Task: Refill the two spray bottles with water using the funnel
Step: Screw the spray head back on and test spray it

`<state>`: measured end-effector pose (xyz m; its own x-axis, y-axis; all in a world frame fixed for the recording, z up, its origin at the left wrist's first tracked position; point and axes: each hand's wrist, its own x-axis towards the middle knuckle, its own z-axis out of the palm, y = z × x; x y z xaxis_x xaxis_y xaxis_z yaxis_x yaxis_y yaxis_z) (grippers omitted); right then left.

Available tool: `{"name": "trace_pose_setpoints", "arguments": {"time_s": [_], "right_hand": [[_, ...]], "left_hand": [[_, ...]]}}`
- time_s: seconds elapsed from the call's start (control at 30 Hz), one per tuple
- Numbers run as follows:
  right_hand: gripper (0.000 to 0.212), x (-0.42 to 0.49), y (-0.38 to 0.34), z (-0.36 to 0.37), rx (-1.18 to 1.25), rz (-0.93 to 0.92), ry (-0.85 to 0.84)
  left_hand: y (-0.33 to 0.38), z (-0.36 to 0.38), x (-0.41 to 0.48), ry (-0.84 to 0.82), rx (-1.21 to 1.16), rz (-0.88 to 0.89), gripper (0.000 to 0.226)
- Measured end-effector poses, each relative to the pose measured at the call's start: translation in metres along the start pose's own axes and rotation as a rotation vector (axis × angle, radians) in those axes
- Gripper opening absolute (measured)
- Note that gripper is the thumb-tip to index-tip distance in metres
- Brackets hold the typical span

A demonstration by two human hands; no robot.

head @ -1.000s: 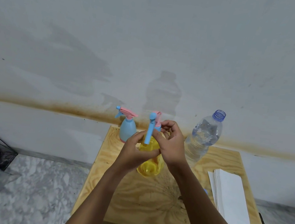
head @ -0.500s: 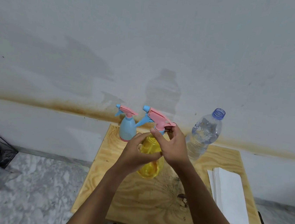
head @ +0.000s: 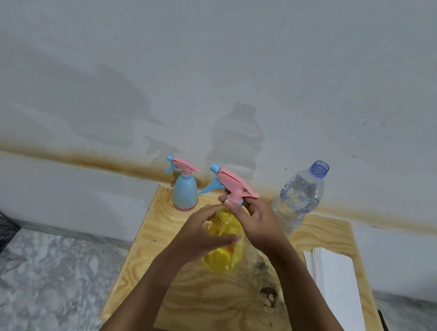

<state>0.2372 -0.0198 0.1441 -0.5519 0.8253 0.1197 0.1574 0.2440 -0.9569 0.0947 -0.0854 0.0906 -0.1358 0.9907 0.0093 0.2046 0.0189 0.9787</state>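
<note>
Right hand (head: 255, 225) grip pinched on collar of pink trigger head (head: 233, 184) atop yellow spray bottle (head: 225, 250). Left hand (head: 199, 238) grip wrapped round bottle body, upright mid plywood worktop (head: 202, 299). Blue spray bottle (head: 184, 194) behind-left, apart. Uncapped water bottle (head: 299, 199) right rear. Paper stack (head: 339, 288) right edge.
</note>
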Motion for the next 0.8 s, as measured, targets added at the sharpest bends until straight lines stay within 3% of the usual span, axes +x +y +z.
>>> {"name": "trace_pose_setpoints", "arguments": {"time_s": [0.2,0.3,0.4,0.6,0.8], "right_hand": [[0.012,0.001,-0.001,0.008,0.038,-0.021,0.119],[0.037,0.005,-0.003,0.006,0.099,0.074,0.066],[0.026,0.010,0.000,0.007,0.149,0.186,-0.039],[0.023,0.017,0.012,0.017,0.205,0.238,-0.104],[0.030,0.017,0.046,0.034,0.033,0.426,-0.231]], "left_hand": [[0.001,0.003,0.000,-0.006,0.048,0.024,0.056],[0.003,0.001,-0.005,-0.138,0.042,-0.013,0.039],[0.002,0.003,-0.012,-0.211,-0.024,-0.100,0.033],[-0.029,-0.028,-0.026,-0.299,0.037,-0.289,0.062],[-0.119,-0.053,-0.039,0.171,0.452,-0.630,0.092]]}}
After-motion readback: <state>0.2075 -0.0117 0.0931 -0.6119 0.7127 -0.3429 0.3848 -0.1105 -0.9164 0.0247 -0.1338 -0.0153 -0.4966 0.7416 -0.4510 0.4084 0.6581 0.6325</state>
